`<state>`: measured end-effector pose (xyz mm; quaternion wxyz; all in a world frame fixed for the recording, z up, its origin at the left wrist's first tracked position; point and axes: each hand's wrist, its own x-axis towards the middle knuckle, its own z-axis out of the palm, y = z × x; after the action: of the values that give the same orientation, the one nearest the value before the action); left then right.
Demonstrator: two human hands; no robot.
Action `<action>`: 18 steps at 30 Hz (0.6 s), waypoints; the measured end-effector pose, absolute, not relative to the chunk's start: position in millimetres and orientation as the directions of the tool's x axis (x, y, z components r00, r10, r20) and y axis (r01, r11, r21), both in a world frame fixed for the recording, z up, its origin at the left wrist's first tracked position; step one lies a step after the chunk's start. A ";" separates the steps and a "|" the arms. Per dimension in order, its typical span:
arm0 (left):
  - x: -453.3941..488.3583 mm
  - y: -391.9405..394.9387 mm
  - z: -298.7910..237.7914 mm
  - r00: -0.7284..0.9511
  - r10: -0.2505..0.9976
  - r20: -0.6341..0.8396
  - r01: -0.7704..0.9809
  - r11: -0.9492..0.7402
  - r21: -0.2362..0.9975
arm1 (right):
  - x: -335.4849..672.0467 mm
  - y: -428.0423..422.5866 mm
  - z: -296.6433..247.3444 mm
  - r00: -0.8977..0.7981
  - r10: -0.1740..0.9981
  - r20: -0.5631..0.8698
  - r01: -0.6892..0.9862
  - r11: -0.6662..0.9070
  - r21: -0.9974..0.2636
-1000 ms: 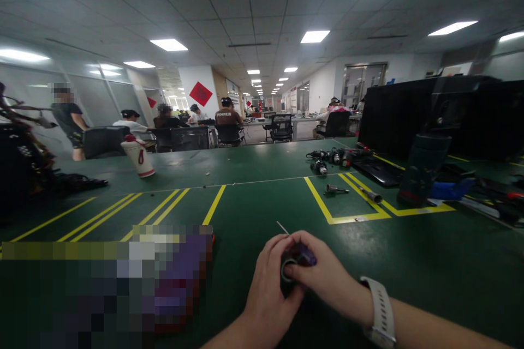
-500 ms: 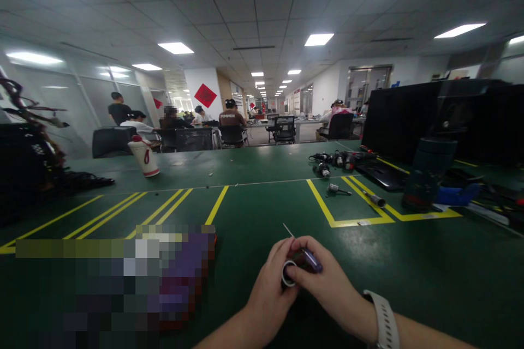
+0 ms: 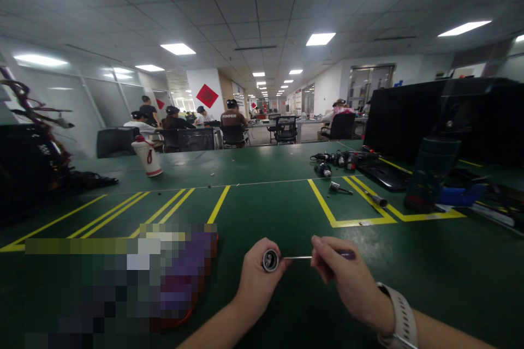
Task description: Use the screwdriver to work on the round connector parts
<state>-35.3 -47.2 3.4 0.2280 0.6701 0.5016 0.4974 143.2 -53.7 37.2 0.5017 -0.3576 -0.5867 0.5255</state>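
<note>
We have our left hand (image 3: 254,283) pinched on a small round metal part (image 3: 271,260) above the green table (image 3: 286,196), right hand (image 3: 347,283) clamped on a purple-handled screwdriver (image 3: 302,257), shaft level, pointing left, tip at the part's right edge.

A purple-handled screwdriver (image 3: 298,257) points level at a round metal part (image 3: 271,260).

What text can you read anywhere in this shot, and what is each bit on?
"PUMPKIN": back of the brown shirt of a seated person.
Red diamond sign on the pillar: mark too blurred to read.
White cup: red mark, unreadable.
Round metal part in the left hand, purple-handled tool in the right hand: no text visible.
</note>
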 end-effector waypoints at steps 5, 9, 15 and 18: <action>-33.5 -49.2 4.3 0.009 0.879 0.476 0.479 -0.422 0.770 | 137.9 -59.3 36.2 -0.349 0.915 0.202 -0.112 0.173 -0.978; -32.8 -50.6 6.0 0.049 0.854 0.517 0.575 -0.448 0.685 | 135.2 -65.9 38.5 -0.410 0.880 0.238 0.031 0.274 -0.961; -30.2 -54.5 7.4 0.196 0.815 0.545 0.677 -0.514 0.526 | 135.3 -75.3 46.1 -0.433 0.814 0.388 0.281 0.531 -0.800; -29.5 -55.3 7.4 0.220 0.815 0.537 0.684 -0.521 0.510 | 135.3 -71.8 44.8 -0.421 0.860 0.288 0.241 0.412 -0.879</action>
<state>-29.5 -55.3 7.4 0.0823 0.7768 0.4822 0.3965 135.3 -71.8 44.8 0.3906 -0.3700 -0.7438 0.3965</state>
